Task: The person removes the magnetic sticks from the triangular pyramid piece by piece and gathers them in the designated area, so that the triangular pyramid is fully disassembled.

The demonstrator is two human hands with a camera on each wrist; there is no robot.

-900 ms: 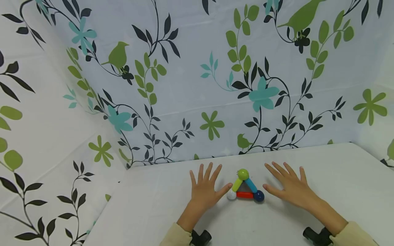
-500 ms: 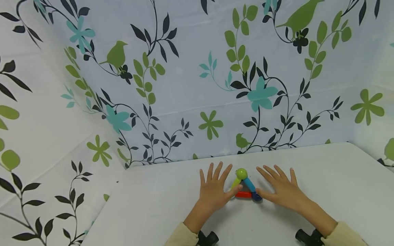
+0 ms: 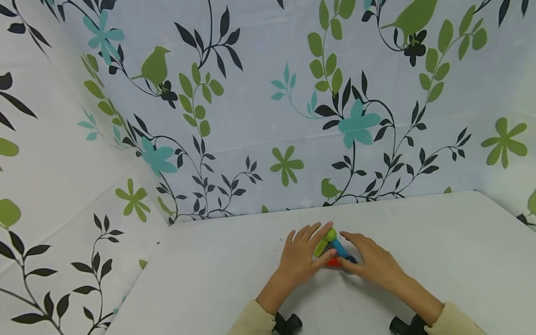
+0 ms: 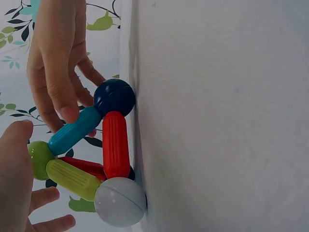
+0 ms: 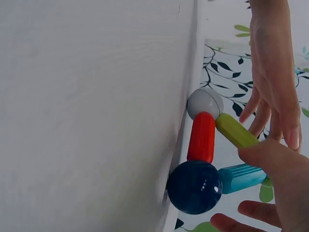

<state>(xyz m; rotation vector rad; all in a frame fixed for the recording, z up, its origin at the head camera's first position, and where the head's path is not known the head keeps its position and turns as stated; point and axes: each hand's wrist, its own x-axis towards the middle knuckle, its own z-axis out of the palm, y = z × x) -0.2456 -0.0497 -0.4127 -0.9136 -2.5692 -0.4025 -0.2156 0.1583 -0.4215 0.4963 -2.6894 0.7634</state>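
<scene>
A magnetic ball-and-stick pyramid (image 3: 339, 248) stands on the white table between both hands. Its green ball (image 4: 40, 159) is on top; a navy ball (image 5: 195, 187) and a white ball (image 4: 120, 203) rest at the base. A red stick (image 4: 116, 145) joins those two, while a blue stick (image 4: 75, 130) and a yellow-green stick (image 4: 73, 180) rise to the top. My left hand (image 3: 298, 258) curves around the left side, fingers apart. From the right, my right hand (image 3: 374, 263) arches over, its thumb near the sticks. Whether either hand touches the pyramid I cannot tell.
The white tabletop (image 3: 201, 279) spreads around the hands, its far edge meeting a patterned cloth (image 3: 251, 116) with leaves and birds. Black wrist devices (image 3: 288, 323) sit below both cuffs.
Both hands have moved inward to the pyramid, left hand rightward and right hand leftward. Their spread fingers have bent around it. The pyramid has stayed about where it was.
</scene>
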